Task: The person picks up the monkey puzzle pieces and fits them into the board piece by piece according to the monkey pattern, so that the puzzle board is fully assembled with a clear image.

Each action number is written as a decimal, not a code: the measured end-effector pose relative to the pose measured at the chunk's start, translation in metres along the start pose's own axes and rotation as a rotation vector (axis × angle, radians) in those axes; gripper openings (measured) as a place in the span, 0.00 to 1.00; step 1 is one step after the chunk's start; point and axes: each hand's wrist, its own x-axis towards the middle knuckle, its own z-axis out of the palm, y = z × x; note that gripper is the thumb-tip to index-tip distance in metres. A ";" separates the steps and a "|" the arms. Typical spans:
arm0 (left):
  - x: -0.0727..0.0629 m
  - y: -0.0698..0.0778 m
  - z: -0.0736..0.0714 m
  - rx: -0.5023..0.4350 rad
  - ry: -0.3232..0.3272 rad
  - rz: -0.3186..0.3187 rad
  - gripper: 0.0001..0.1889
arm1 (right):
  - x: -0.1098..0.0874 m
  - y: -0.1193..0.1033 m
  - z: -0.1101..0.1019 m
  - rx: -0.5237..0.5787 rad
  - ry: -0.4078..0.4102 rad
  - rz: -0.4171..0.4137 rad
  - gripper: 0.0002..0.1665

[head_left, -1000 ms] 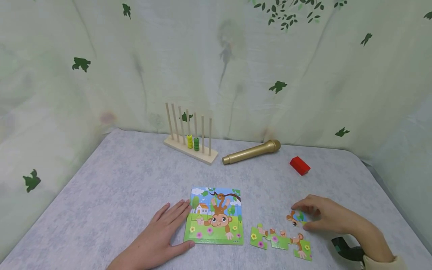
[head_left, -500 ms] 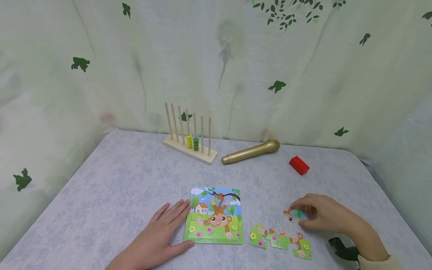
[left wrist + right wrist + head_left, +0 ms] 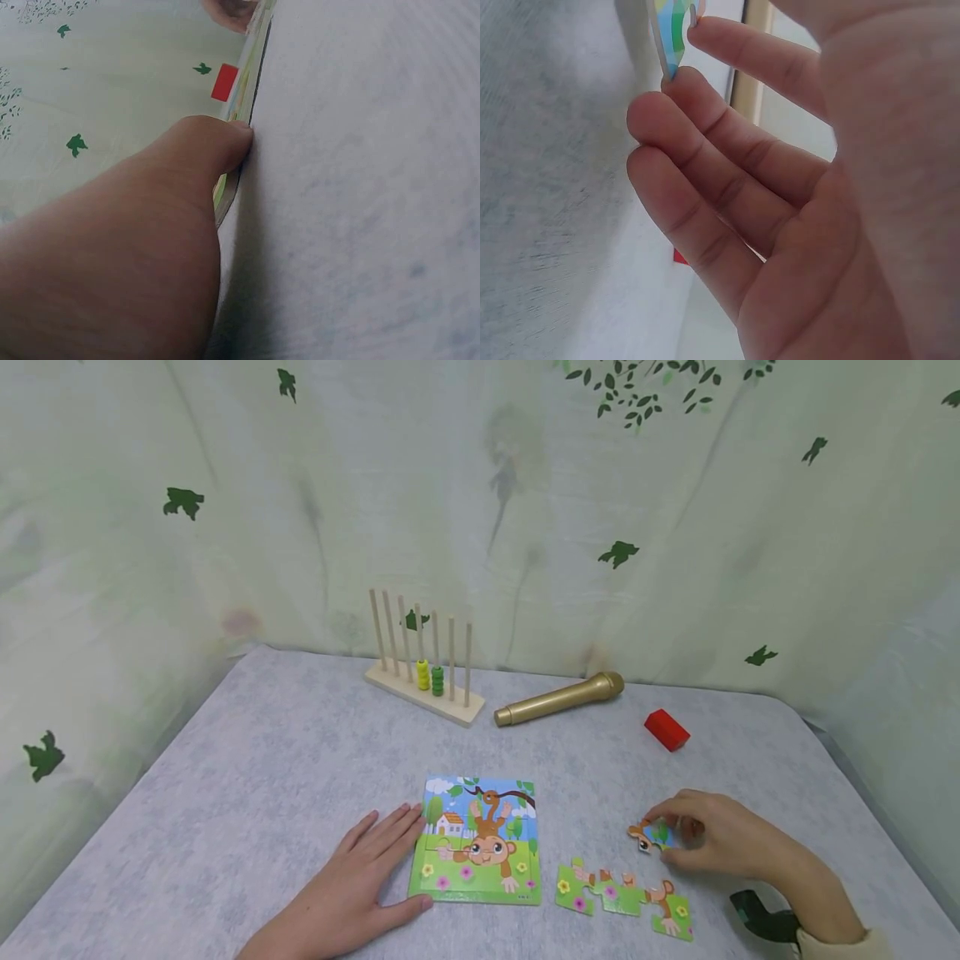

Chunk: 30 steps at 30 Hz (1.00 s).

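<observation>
My left hand (image 3: 352, 881) lies palm down with its fingers spread, the fingertips and thumb at the left edge of a square monkey puzzle board (image 3: 476, 835). In the left wrist view the thumb (image 3: 199, 146) touches the board's edge. To the board's right, my right hand (image 3: 727, 837) pinches a jigsaw piece (image 3: 658, 837) showing a monkey's eye and some blue and green. The right wrist view shows only part of that piece (image 3: 676, 34) at the fingertips. Just below it, flowered green jigsaw pieces (image 3: 621, 895) lie in a row on the table.
Behind the board stand a wooden peg stand (image 3: 423, 693) with yellow and green beads and a gold toy microphone (image 3: 558, 699). A red block (image 3: 667, 729) lies at the back right. The table (image 3: 262, 777) has a grey cloth, with a leaf-printed curtain (image 3: 375, 502) behind.
My right hand has shifted slightly left with the jigsaw piece between its fingers. The left hand and the puzzle board have stayed in place.
</observation>
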 end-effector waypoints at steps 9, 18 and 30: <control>0.000 0.000 0.000 -0.007 0.004 0.007 0.48 | 0.004 -0.006 -0.003 0.050 -0.021 -0.008 0.21; 0.000 0.002 -0.001 0.001 0.016 0.026 0.47 | 0.010 -0.015 -0.005 0.033 -0.013 -0.044 0.20; -0.001 0.002 -0.001 0.014 0.024 0.022 0.47 | 0.027 -0.032 -0.009 0.009 0.031 -0.074 0.19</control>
